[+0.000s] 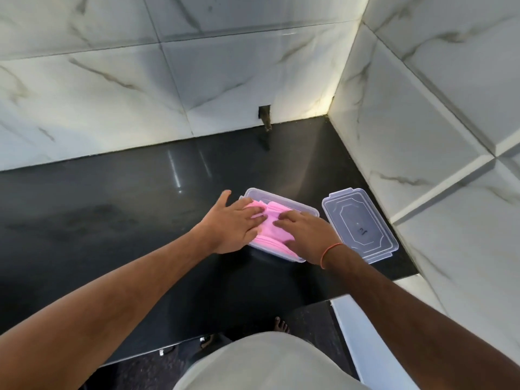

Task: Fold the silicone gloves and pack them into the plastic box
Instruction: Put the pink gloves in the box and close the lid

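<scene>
A clear plastic box [292,204] sits on the black counter, a little right of centre. Folded pink silicone gloves [271,228] lie inside it and fill most of it. My left hand [233,223] lies flat on the left part of the gloves, fingers straight and pressing down, thumb spread out past the box's far left corner. My right hand [305,233] presses flat on the right part of the gloves, fingers pointing left. Both hands cover much of the gloves and the box's near rim.
The box's clear lid [360,224] lies flat on the counter just right of the box. White marble-tiled walls close the counter at the back and right. A small dark pipe stub [266,119] sticks out of the back wall. The black counter [112,220] stretches left.
</scene>
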### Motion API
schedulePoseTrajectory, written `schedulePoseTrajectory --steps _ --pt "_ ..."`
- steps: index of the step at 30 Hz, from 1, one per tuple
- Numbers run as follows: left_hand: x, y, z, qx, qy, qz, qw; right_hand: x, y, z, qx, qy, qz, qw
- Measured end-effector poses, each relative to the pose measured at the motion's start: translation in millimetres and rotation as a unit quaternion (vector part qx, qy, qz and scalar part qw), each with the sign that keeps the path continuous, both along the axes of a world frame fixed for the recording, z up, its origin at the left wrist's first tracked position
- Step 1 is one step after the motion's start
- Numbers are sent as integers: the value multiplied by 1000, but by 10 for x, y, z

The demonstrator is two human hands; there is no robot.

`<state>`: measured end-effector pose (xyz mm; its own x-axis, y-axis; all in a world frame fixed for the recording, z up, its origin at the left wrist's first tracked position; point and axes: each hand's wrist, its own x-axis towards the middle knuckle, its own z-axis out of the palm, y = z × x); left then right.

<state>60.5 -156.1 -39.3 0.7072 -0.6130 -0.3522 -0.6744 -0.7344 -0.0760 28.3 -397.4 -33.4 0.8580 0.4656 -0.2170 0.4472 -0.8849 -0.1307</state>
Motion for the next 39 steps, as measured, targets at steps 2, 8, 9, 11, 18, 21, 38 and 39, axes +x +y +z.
schedulePoseTrajectory --steps 2,8,9,11,18,21,38,39 --pt "-170 244 -37 -11 9 52 999 131 50 -3 -7 -8 44 999" --pt "-603 689 -142 -39 19 200 979 346 435 -60 21 16 93 995" --pt "-656 755 -146 -44 18 214 976 347 510 -81 27 20 103 994" --pt "-733 872 -153 -51 17 235 970 349 631 -115 39 26 116 992" --pt "-846 1166 -175 -86 17 256 963 307 876 -177 68 36 123 989" --pt "-841 1226 -210 -110 12 243 964 281 872 -169 81 37 114 989" --pt "-119 134 119 -299 -61 46 951 -481 42 -226 243 -103 -200 944" --pt "-39 -19 126 -298 -51 27 953 -531 -58 -251 240 -105 -231 937"
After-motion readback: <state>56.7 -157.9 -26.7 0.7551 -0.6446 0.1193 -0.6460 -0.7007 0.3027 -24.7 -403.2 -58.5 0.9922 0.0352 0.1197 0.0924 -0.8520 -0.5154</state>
